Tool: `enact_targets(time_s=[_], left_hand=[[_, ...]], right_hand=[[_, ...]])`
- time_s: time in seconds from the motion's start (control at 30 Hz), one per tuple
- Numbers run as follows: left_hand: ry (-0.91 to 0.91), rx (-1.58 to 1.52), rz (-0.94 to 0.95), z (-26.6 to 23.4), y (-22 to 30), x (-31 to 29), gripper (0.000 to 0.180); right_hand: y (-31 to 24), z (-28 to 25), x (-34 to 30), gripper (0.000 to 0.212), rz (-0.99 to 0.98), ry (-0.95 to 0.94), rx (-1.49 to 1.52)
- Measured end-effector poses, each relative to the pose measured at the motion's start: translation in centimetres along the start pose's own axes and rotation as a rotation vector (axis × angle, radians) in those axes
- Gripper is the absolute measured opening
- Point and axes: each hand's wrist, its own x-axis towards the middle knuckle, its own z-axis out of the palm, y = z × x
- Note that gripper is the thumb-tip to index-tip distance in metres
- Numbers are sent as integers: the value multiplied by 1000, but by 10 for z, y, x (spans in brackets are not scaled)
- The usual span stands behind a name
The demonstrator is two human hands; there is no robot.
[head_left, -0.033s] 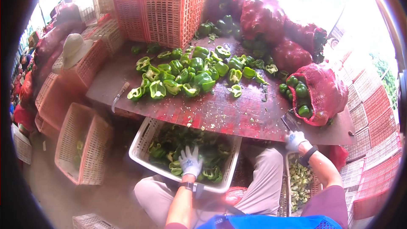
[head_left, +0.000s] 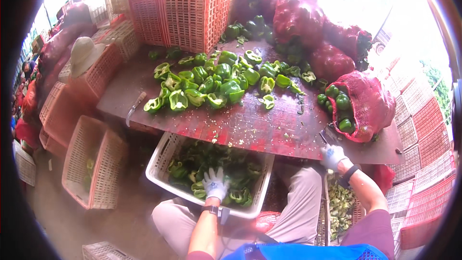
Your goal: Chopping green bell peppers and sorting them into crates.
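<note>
My left hand [head_left: 215,185], in a white glove with fingers spread, lies palm down on cut green bell peppers [head_left: 180,168]. They fill a white plastic crate [head_left: 153,168] tucked under the table's front edge. My right hand [head_left: 333,157], also gloved, is closed at the table's front right. A thin dark blade, seemingly of a knife [head_left: 323,137], juts from it over the tabletop; the handle is hidden in the fingers. Halved green bell peppers [head_left: 231,89] lie heaped across the middle of the dark red table [head_left: 269,135].
Another knife [head_left: 136,108] rests at the table's left edge. An open red mesh sack [head_left: 373,103] of whole peppers lies at the right, with more sacks [head_left: 298,17] behind. Stacked crates [head_left: 185,14] stand at the back left. Pepper scraps [head_left: 339,204] fill a container below my right arm.
My right hand has shifted very slightly. My left hand stays on the peppers in the crate.
</note>
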Motion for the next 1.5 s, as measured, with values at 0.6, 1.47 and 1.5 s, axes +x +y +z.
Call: enact_targets(time_s=[0.6, 1.47, 1.5], left_hand=[[-540, -47, 70, -46, 26, -12, 66], [240, -728, -184, -15, -5, 23, 83], [176, -598, -199, -10, 7, 23, 82]], right_hand=[[-114, -47, 293, 19, 50, 484, 454], [1, 10, -29, 22, 155, 305, 416], [40, 45, -39, 27, 191, 22, 302]])
